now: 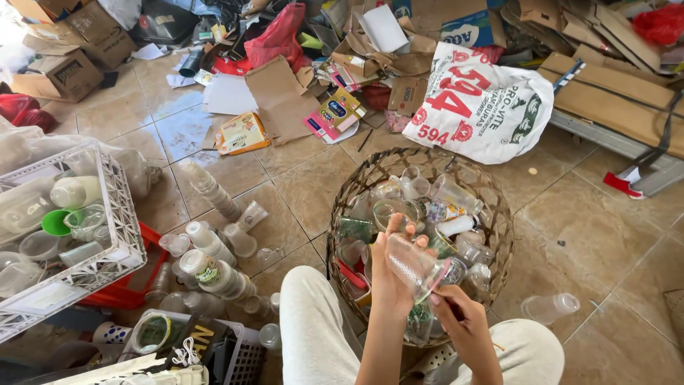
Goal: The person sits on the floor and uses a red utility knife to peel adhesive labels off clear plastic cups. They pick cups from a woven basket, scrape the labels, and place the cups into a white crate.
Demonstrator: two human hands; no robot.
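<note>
- A person sits on a tiled floor, seen from above, knees in pale trousers at the near edge.
- The left hand is raised over a round woven basket, its grip clamped around a clear plastic cup that lies tilted on its side, mouth pointing right and toward the near edge.
- The right hand sits just near and right of the cup, fingertips pinched together at the cup's rim; what they pinch is too small to make out.
- The basket is full of clear plastic cups and small bottles, and lies between the knees, stretching away from the person.
- On the floor right of the basket, a lone clear cup lies on its side.
- Left of the basket, stacks of nested cups lie on the tiles.
- At the far left stands a white plastic crate holding cups and containers, one of them green.
- Beyond the basket rests a white printed sack with red and green markings.
- The far side of the scene is heaped with flattened cardboard, boxes and scrap paper.
</note>
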